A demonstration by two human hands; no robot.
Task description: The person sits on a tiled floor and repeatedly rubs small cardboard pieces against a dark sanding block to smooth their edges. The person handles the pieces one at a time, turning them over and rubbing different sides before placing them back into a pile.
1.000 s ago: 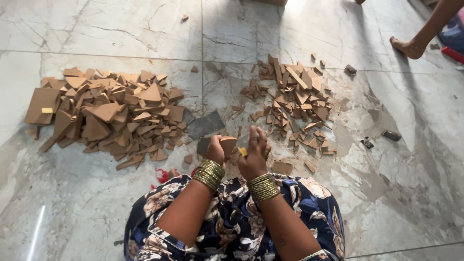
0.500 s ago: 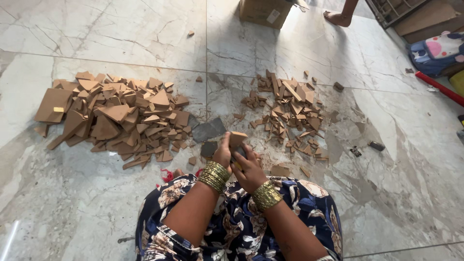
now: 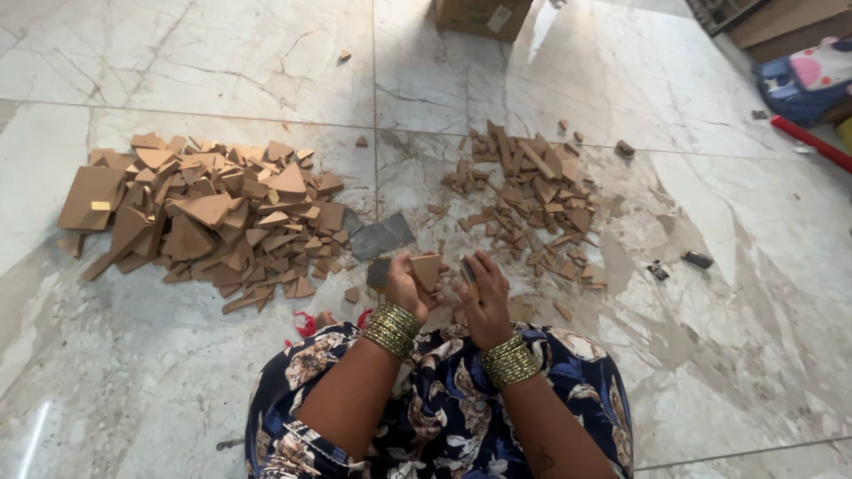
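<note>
The left hand [image 3: 406,286] grips a brown tile piece [image 3: 427,270] just left of the right hand [image 3: 484,288], whose own grip I cannot tell.

A small flat brown piece of broken tile [image 3: 427,269], shaped like a triangle with its point down, stands upright between the fingers of the left hand [image 3: 406,286]. It is just above the floor, between two brown piles.

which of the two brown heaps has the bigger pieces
The left heap: it holds broad flat slabs and large triangles, while the right heap past the right hand is mostly narrow strips and small chips.
</note>
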